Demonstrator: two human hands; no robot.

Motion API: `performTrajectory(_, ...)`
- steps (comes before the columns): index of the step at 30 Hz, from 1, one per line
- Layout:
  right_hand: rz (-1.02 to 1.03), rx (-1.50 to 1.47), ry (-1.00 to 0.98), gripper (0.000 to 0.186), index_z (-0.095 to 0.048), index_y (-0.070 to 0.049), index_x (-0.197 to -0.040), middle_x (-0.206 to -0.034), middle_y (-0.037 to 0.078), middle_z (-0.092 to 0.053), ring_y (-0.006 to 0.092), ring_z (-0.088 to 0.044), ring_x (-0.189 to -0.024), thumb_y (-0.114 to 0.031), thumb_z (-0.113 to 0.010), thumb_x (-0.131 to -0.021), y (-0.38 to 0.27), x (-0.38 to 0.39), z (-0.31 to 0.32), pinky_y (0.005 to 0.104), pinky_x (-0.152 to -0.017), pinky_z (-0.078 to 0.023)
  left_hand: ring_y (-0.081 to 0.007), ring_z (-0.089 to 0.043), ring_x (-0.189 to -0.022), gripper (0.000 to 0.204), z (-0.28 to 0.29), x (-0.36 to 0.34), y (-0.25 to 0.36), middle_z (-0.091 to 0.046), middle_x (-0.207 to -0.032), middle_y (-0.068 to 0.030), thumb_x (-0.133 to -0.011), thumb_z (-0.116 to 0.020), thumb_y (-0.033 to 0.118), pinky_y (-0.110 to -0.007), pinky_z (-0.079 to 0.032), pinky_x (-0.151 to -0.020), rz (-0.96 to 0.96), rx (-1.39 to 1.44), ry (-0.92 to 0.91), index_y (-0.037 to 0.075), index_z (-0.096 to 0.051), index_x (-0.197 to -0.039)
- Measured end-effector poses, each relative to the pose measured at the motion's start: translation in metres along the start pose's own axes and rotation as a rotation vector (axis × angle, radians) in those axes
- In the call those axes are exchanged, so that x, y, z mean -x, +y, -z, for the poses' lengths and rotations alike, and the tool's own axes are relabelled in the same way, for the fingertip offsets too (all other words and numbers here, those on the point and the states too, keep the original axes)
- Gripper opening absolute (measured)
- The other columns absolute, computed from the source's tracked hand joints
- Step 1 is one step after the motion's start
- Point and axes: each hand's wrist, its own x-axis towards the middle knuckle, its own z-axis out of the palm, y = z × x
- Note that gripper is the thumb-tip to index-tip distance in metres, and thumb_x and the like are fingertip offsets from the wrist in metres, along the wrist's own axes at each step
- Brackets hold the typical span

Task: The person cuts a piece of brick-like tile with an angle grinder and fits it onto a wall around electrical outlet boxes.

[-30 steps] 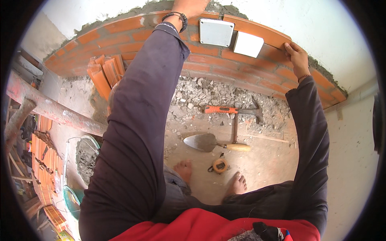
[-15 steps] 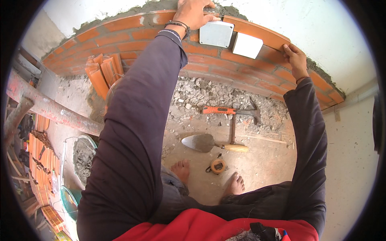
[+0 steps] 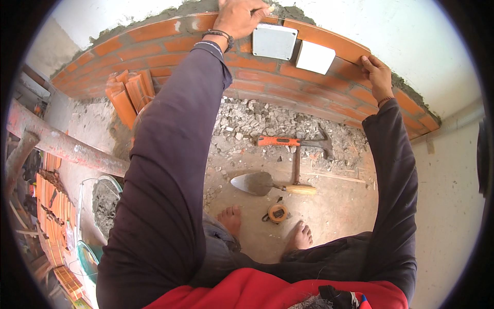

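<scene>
My left hand (image 3: 237, 20) is at the top of the orange brick facing (image 3: 149, 50), left of a light grey box cover (image 3: 274, 41). Its thumb and forefinger are pinched together, with a small pale tip showing there that I cannot make out. My right hand (image 3: 378, 77) grips the right end of a long orange brick tile (image 3: 329, 40) in the top course, thumb and fingertips closed at its edge. Below that tile a white square box (image 3: 315, 57) sticks out of the facing. Wet grey mortar (image 3: 296, 14) lines the wall above.
On the floor lie an orange-handled hammer (image 3: 280, 140), a trowel (image 3: 254, 183) with a wooden handle, and a tape measure (image 3: 278, 212). Rubble (image 3: 242, 121) runs along the wall's foot. At left are stacked brick tiles (image 3: 123, 100), a rusty pole (image 3: 67, 141) and a mortar container (image 3: 105, 206).
My left hand has shifted slightly left and its thumb has risen from the tile edge toward the forefinger. My right hand stays on the tile's end.
</scene>
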Motion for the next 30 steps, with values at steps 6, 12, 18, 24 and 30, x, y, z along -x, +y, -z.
performTrajectory(6, -0.004, 0.023, -0.023, 0.034, -0.074, -0.003, -0.119, -0.084, -0.002, -0.065, 0.0074, -0.055, -0.072, -0.026, -0.075, -0.094, 0.005, -0.004, 0.004, 0.0255, -0.065, -0.048, -0.0311, -0.057, -0.107, 0.037, 0.002, 0.019, 0.005, -0.067, -0.103, -0.0080, -0.101, -0.054, 0.039, -0.052, -0.034, -0.097, -0.065, -0.040, 0.041, 0.009, -0.074, -0.094)
performTrajectory(12, 0.018, -0.014, -0.037, 0.033, -0.074, -0.002, -0.117, -0.083, -0.003, -0.064, 0.0069, -0.054, -0.072, -0.025, -0.075, -0.094, 0.008, -0.007, 0.003, 0.0253, -0.064, -0.046, -0.0292, -0.058, -0.108, 0.040, 0.005, 0.022, 0.001, -0.070, -0.103, -0.0062, -0.102, -0.052, 0.042, -0.055, -0.032, -0.097, -0.009, -0.035, 0.109, 0.011, -0.074, -0.093)
performTrajectory(18, -0.002, 0.010, -0.033, 0.034, -0.073, -0.001, -0.117, -0.088, -0.001, -0.066, 0.0083, -0.055, -0.073, -0.026, -0.076, -0.093, 0.004, -0.004, 0.004, 0.0261, -0.066, -0.048, -0.0311, -0.059, -0.111, 0.050, 0.007, 0.021, 0.004, -0.072, -0.106, -0.0081, -0.103, -0.044, 0.048, -0.057, -0.030, -0.100, 0.086, -0.065, -0.047, 0.008, -0.074, -0.096)
performTrajectory(24, 0.009, 0.020, -0.021, 0.035, -0.073, -0.001, -0.116, -0.090, 0.000, -0.067, 0.0097, -0.058, -0.075, -0.027, -0.076, -0.093, -0.002, 0.000, -0.002, 0.0281, -0.067, -0.050, -0.0335, -0.058, -0.113, 0.054, 0.009, 0.028, -0.004, -0.071, -0.109, -0.0098, -0.106, -0.039, 0.049, -0.056, -0.029, -0.103, 0.089, -0.070, 0.120, 0.008, -0.074, -0.100)
performTrajectory(30, 0.011, 0.042, -0.038, 0.034, -0.074, 0.000, -0.112, -0.089, 0.002, -0.069, 0.0105, -0.060, -0.075, -0.028, -0.076, -0.093, -0.004, -0.003, 0.001, 0.0278, -0.067, -0.051, -0.0196, -0.067, -0.084, 0.032, 0.013, 0.025, 0.000, -0.074, -0.085, -0.0015, -0.102, -0.058, 0.040, -0.034, -0.051, -0.077, -0.352, -0.412, 0.311, 0.015, -0.078, -0.108)
